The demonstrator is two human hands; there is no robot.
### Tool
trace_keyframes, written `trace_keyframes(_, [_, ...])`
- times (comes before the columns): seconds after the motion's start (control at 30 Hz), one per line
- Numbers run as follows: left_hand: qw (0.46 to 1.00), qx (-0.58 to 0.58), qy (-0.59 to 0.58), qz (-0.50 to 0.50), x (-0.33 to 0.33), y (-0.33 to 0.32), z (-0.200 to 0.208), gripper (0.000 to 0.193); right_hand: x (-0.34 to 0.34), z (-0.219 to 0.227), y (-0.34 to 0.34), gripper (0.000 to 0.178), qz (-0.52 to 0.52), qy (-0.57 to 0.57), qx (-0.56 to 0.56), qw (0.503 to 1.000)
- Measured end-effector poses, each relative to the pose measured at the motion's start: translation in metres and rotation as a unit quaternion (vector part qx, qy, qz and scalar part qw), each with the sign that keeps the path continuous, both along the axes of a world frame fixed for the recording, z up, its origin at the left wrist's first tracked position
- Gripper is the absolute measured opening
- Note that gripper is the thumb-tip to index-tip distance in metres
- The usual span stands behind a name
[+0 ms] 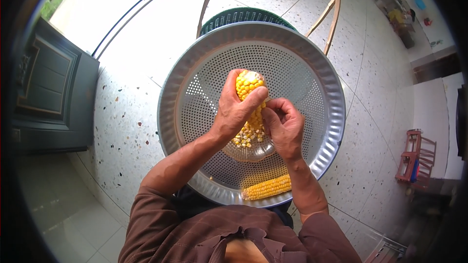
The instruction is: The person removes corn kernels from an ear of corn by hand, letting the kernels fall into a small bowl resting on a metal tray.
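My left hand [231, 112] is wrapped around a yellow corn cob [249, 84], thumb across its front, with the pale end pointing away from me. Curled at the cob's right side, the fingertips and thumb of my right hand [286, 129] press on its kernels; what is between them is hidden. Directly below sits a clear scalloped bowl [251, 155] with loose kernels [247, 138] in it. The bowl stands in a wide metal pan with a perforated bottom [169, 112]. A second corn cob [267, 188], full of kernels, lies along the pan's near edge.
Behind the pan shows a dark green basket [243, 15] between bent wooden strips [335, 12]. A dark panelled door [53, 85] stands at the left on speckled floor [126, 117]. Reddish wooden chairs [414, 158] are at the far right.
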State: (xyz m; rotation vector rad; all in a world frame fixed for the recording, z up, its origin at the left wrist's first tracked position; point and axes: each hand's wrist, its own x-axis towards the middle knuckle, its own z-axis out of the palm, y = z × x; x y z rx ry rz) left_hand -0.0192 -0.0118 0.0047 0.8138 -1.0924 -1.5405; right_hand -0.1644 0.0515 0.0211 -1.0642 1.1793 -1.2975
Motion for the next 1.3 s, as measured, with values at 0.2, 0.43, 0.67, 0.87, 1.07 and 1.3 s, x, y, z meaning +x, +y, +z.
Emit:
trace_keyframes(0.2, [1.000, 0.007, 0.000, -0.022, 0.002, -0.003, -0.001, 0.050, 0.000, -0.005, -0.001, 0.016, -0.008, 0.065, -0.039, 0.997])
trace_keyframes(0.43, [0.988, 0.060, 0.142, -0.022, 0.010, -0.016, 0.006, 0.056, -0.013, -0.001, -0.005, 0.014, 0.022, -0.057, -0.031, 0.998])
trace_keyframes(0.67, [0.970, 0.114, 0.211, 0.037, 0.022, -0.026, 0.013, 0.050, -0.022, 0.004, -0.010, 0.013, 0.058, 0.102, -0.014, 0.993])
trace_keyframes(0.87, [0.966, 0.130, 0.225, 0.020, 0.019, -0.026, 0.009, 0.049, -0.022, 0.000, -0.013, 0.014, 0.078, 0.178, 0.005, 0.981])
trace_keyframes(1.07, [0.962, 0.166, 0.218, 0.000, 0.014, -0.021, 0.006, 0.050, -0.019, 0.000, -0.012, 0.015, 0.029, 0.157, 0.030, 0.987])
trace_keyframes(1.3, [0.976, 0.131, 0.162, -0.056, 0.005, -0.013, -0.001, 0.049, -0.013, -0.003, -0.008, 0.013, -0.024, 0.121, -0.044, 0.991])
